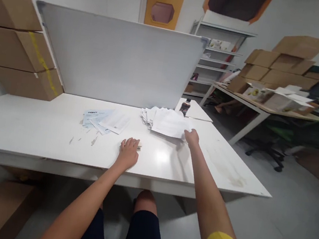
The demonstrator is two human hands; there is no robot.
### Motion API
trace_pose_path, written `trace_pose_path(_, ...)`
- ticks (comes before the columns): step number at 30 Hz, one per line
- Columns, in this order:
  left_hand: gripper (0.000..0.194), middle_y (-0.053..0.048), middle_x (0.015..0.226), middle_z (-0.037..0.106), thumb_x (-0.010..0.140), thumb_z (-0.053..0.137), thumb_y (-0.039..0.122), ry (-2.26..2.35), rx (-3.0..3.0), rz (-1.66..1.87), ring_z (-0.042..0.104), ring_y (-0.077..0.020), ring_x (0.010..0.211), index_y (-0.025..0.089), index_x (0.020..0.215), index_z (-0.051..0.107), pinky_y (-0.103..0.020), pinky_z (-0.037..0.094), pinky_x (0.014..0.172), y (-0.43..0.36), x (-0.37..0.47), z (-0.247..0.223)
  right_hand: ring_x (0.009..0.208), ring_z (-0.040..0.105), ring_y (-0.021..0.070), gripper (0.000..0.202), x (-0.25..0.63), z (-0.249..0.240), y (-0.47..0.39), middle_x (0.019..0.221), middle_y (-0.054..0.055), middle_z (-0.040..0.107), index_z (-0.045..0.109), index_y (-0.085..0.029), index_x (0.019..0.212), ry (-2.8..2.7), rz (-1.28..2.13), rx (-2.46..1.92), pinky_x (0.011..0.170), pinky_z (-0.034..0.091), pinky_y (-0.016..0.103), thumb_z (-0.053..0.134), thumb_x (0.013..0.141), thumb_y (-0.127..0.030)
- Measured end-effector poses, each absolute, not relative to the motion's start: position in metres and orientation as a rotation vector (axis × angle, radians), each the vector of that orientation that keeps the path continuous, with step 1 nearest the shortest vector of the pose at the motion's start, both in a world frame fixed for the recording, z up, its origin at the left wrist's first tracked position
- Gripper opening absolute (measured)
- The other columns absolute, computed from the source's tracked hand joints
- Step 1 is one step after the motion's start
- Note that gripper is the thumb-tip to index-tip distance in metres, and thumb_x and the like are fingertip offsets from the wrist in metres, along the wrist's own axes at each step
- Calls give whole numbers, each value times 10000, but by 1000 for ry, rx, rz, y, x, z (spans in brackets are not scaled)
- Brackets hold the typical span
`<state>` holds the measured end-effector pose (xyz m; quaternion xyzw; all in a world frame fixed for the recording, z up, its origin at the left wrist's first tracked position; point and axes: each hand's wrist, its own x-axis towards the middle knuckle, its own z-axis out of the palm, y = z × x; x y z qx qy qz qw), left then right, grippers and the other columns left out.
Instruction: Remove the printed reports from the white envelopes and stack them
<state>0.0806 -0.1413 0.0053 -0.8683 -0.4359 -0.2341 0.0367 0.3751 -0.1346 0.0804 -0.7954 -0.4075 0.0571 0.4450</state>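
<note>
My left hand (128,154) lies low on the white table, fingers curled over a small beige object (139,147). Most of that object is hidden under the fingers, and its kind cannot be made out. At the right, my right hand (192,136) pinches the right edge of a white paper sheet (169,124). This sheet is slightly raised at its near edge and overlaps a fanned stack of papers (147,117). To the left of my left hand lie a printed white sheet (115,121) and several pale blue printed papers (95,116), overlapping one another.
A whiteboard (120,61) stands along the back of the table (41,129). Stacked cardboard boxes (17,48) rise at the left. A dark bottle (185,106) is behind the papers. Small scraps (94,141) lie near the blue papers. Another table (257,106) holds more boxes.
</note>
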Motion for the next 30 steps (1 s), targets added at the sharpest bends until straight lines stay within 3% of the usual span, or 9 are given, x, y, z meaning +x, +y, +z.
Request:
trace_pose_path(2,516,-123,1307,520,808,414,138,-1331,-2677,-676,397,-280,1263,164,1323,438,-488,220,1085,-144,80,5,1269,427,288,549,337,82,-121,1379,304,410,392,-32,1360,-1100,95,-1975,959,367,408,447,827,-152)
trace_pose_path(4,503,-125,1295,524,809,429,156,-1329,-2681,-654,404,-279,1248,155,1312,445,-486,222,1088,-146,79,4,1392,243,283,579,282,78,-108,1512,209,270,412,-133,1372,-1273,95,-1947,1068,246,435,532,808,-181)
trace_pose_path(5,493,-131,1290,525,814,435,171,-1329,-2683,-644,406,-285,1242,148,1306,450,-487,223,1089,-146,79,3,1407,211,276,540,250,75,-102,1524,158,279,477,-176,1323,-1404,117,-1919,1102,187,439,578,794,-218)
trace_pose_path(7,483,-147,1294,514,835,440,216,-1333,-2699,-619,406,-303,1241,134,1311,445,-492,227,1087,-145,78,0,1420,177,284,545,184,69,-88,1544,138,245,456,-191,1340,-1826,171,-1855,1117,140,475,568,814,-283)
trace_pose_path(10,509,-154,1316,491,867,432,273,-1313,-2754,-589,400,-300,1251,123,1352,397,-466,251,1084,-140,77,-5,1423,171,282,553,105,61,-65,1553,146,217,410,-162,1367,-2118,372,-1768,1107,171,465,502,854,-348)
trace_pose_path(13,520,-125,1294,505,849,439,233,-1307,-2761,-570,420,-265,1223,140,1358,388,-441,252,1090,-137,77,-8,1406,179,319,527,66,49,-47,1499,205,300,437,-97,1323,-1979,423,-1909,1091,156,504,469,871,-366)
trace_pose_path(19,576,-85,1226,528,773,497,190,-1337,-2751,-496,441,-259,1154,224,1342,416,-462,245,1080,-136,79,-9,1170,419,324,385,62,28,-43,1262,200,518,545,-119,1174,-1732,292,-1966,976,283,461,477,872,-348)
trace_pose_path(25,582,-67,1154,539,762,488,167,-1331,-2701,-586,451,-243,1110,256,1333,425,-450,256,1070,-140,79,-10,1238,320,312,387,76,-11,-114,1219,130,516,501,-221,1247,-1643,224,-1915,1006,239,456,359,894,-292)
trace_pose_path(30,535,-90,1178,539,785,481,200,-1328,-2696,-569,448,-260,1126,218,1318,438,-466,258,1060,-143,76,-6,1243,278,327,462,92,-37,-145,1228,156,492,472,-212,1284,-1568,192,-1914,1017,192,466,438,832,-301)
